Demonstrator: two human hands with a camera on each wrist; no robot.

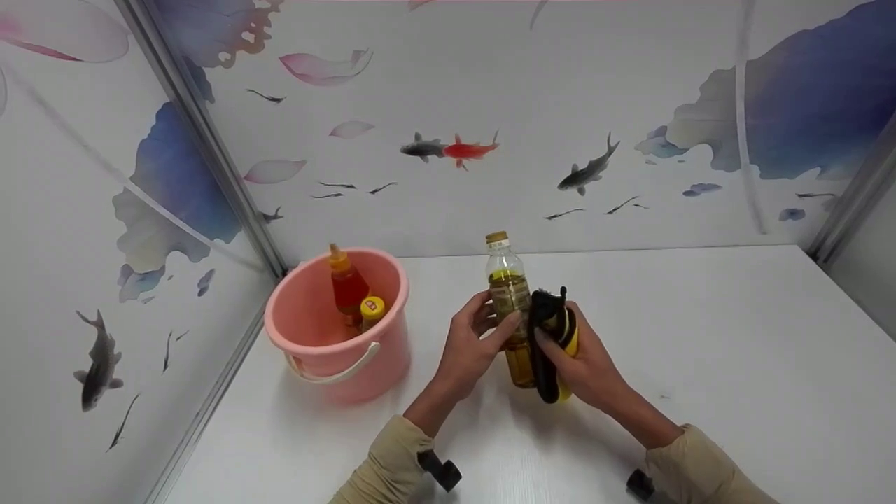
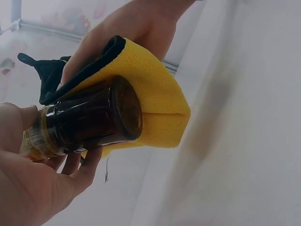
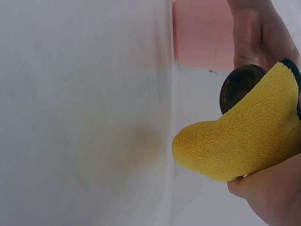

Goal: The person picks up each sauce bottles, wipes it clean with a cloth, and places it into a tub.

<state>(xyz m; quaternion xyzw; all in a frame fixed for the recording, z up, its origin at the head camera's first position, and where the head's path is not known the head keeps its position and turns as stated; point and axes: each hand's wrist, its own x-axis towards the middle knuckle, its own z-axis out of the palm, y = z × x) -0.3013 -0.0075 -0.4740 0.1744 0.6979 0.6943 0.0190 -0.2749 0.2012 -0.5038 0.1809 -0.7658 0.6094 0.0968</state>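
Observation:
My left hand [image 1: 470,341] grips a clear bottle [image 1: 519,364] of yellow-brown oil round its middle, thumb across the label. The bottle has a gold cap [image 1: 496,237] and leans slightly, its base raised over the table. A folded yellow cloth [image 3: 249,136] with a black edge is in my right hand [image 1: 586,360], thumb on the near side. In the left wrist view the cloth lies along the far side of the bottle, near its dark base [image 2: 128,108]. The right wrist view shows the cloth covering part of the bottle.
A pink bucket [image 1: 336,360] with a white handle stands on the white table [image 1: 735,336] at the left. Inside it are a squeeze bottle [image 1: 348,287] of red sauce with an orange nozzle and a yellow-capped container [image 1: 372,306]. White printed panels [image 1: 490,84] enclose the back and sides.

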